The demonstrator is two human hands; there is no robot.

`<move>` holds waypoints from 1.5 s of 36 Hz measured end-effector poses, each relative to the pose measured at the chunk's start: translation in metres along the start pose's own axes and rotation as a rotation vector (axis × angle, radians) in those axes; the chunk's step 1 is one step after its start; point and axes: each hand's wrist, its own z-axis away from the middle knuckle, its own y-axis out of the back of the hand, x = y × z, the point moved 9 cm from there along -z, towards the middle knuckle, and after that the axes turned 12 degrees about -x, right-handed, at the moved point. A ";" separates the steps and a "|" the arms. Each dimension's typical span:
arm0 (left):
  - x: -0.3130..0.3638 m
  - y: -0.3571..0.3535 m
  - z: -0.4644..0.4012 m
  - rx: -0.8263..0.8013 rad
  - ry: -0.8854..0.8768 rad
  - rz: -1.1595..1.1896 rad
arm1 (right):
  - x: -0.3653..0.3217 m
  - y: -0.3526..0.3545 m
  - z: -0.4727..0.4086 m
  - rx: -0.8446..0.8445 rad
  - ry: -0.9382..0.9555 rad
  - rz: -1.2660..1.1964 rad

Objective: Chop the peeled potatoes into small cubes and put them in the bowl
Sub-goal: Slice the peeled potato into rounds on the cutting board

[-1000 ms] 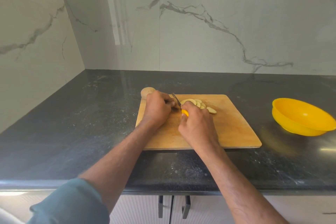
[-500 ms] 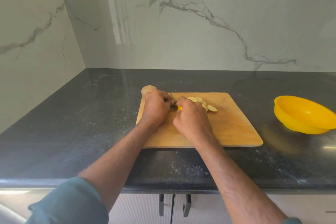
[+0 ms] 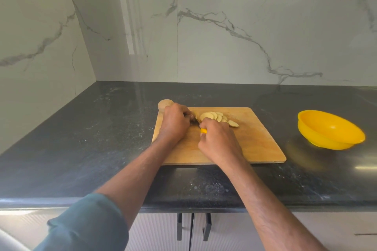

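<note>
The scene is lit evenly and fairly brightly by soft daylight. A pale vertical streak of glare is reflected on the glossy white marble wall (image 3: 130, 26) at upper centre-left. Soft sheen is seen on the dark polished stone table (image 3: 81, 138), with bright reflections at the right edge. A faint yellow reflection is cast beside the yellow plastic bowl (image 3: 330, 130). Straight lines are bowed by wide-angle distortion towards the frame edges. Slight softness is noticeable throughout.
</note>
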 end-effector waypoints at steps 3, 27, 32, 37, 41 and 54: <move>0.000 -0.001 0.000 0.003 0.006 -0.008 | 0.003 0.003 0.007 0.010 0.019 -0.022; -0.001 -0.008 -0.005 -0.029 -0.042 -0.035 | 0.055 0.030 0.012 0.320 0.049 -0.202; 0.003 -0.007 -0.003 -0.040 -0.063 -0.039 | 0.059 0.034 0.016 0.392 -0.004 -0.178; 0.005 -0.009 -0.002 -0.072 -0.064 -0.061 | 0.069 0.032 0.011 0.375 -0.082 -0.246; 0.014 -0.017 -0.001 -0.147 -0.106 -0.103 | 0.071 0.032 0.007 0.363 -0.091 -0.274; 0.016 -0.025 -0.007 -0.198 -0.126 -0.225 | 0.071 0.026 -0.005 0.328 -0.039 -0.200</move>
